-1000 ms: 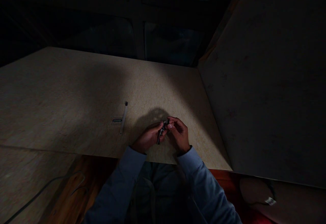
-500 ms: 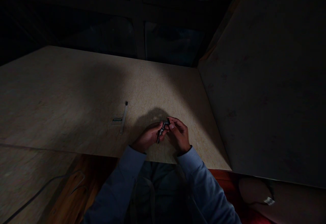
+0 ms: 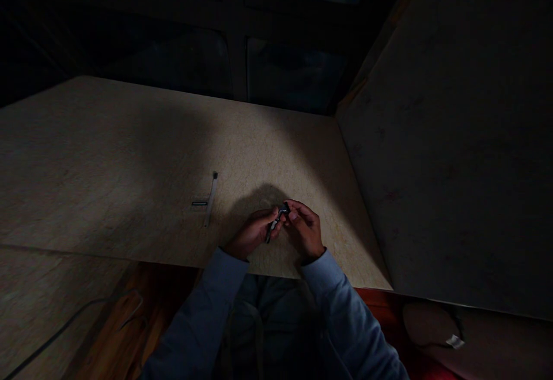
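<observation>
My left hand [image 3: 253,231] and my right hand [image 3: 305,225] meet near the table's front edge. Between them is a slim dark-and-silver piece [image 3: 273,227], tilted, with a bent upper end; its exact kind is too small and dim to make out. Thumb and fingers of the left hand close round its lower shaft. At the upper end, the right thumb and fingers pinch the dark tip. Left of the hands, a narrow pale strip [image 3: 210,201] with a dark end lies on the table, beside a small clear piece with a dark bar [image 3: 199,203].
The pale marbled table [image 3: 268,144] runs up to a dark paned window [image 3: 294,75]. A patterned panel [image 3: 444,184] stands along the right side. At lower left, a dark cable [image 3: 64,325] crosses a second surface beside a wooden edge [image 3: 116,334].
The upper end of the held piece has turned slightly between the fingers. Both hands stay in nearly the same spot, and the items on the table lie as before.
</observation>
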Available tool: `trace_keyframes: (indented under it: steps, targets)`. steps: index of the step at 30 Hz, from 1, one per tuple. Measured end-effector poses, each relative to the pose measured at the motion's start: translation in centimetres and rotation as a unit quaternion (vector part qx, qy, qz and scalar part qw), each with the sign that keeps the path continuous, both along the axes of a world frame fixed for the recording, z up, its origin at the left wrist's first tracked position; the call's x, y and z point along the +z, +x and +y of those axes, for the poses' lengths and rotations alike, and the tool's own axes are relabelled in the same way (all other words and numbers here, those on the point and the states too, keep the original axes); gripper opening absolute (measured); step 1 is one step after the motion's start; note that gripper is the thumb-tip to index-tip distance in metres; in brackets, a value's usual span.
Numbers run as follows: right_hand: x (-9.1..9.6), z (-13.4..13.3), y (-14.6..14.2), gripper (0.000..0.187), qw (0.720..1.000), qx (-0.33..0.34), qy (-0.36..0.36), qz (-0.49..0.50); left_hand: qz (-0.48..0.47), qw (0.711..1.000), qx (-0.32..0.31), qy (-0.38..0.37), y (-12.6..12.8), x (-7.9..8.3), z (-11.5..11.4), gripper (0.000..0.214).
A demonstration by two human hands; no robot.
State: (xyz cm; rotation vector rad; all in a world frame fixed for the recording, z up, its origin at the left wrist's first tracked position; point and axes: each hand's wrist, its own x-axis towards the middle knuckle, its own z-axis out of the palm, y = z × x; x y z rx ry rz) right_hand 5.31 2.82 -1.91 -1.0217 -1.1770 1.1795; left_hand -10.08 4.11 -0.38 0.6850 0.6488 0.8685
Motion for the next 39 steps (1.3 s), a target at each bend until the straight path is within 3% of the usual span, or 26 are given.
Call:
trace_keyframes:
  steps: [4,16,30,39]
  targets:
    - [0.3,-0.1,-0.2,0.042,0.997,-0.001,-0.014,0.074,0.024,1.000,0.005,0.018,0.1,0.4,-0.1,0.041]
    - [0.2,-0.3,-0.3,0.037,0.994,0.003,-0.013,0.110,0.038,0.998,0.016,0.041,0.5,0.8,-0.4,0.046]
    - [-0.5,-0.2,0.1,0.043,0.997,-0.008,-0.011,0.071,0.062,0.997,0.029,0.047,0.6,1.1,-0.4,0.049]
    - [0.2,-0.3,-0.2,0.038,0.991,-0.021,-0.011,0.135,0.062,0.996,0.025,0.055,0.6,1.4,-0.5,0.049]
